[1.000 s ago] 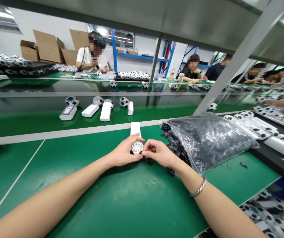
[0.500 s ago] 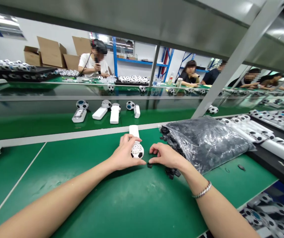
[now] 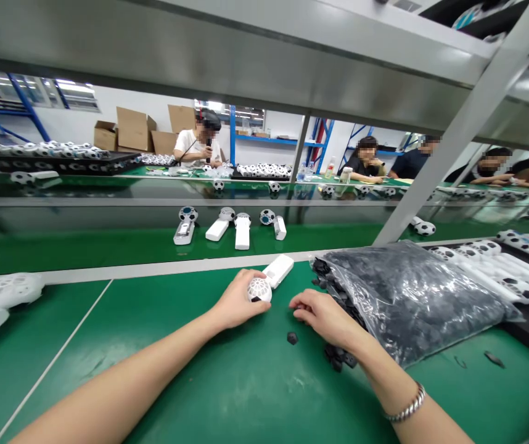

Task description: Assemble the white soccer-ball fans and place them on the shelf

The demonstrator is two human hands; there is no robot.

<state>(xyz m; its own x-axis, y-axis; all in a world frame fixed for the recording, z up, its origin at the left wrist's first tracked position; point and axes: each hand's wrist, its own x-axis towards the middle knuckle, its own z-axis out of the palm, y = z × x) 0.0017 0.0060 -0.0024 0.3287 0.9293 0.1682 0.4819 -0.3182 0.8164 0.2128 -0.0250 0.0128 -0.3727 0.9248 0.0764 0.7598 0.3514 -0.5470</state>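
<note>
Left hand (image 3: 237, 302) clamped around a white soccer-ball handheld fan (image 3: 259, 290) at 12 o'clock, fingers covering part of its head; right hand (image 3: 322, 317) sits apart, curled beside loose black pieces (image 3: 292, 338) (can't tell if it's pinching one).

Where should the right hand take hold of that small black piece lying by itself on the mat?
Pinch the small black piece by two opposite edges, coming down from above on the side of the right hand, just up and to its right. It lies apart from the other black pieces on the green mat, so fingertips can get around it.
</note>
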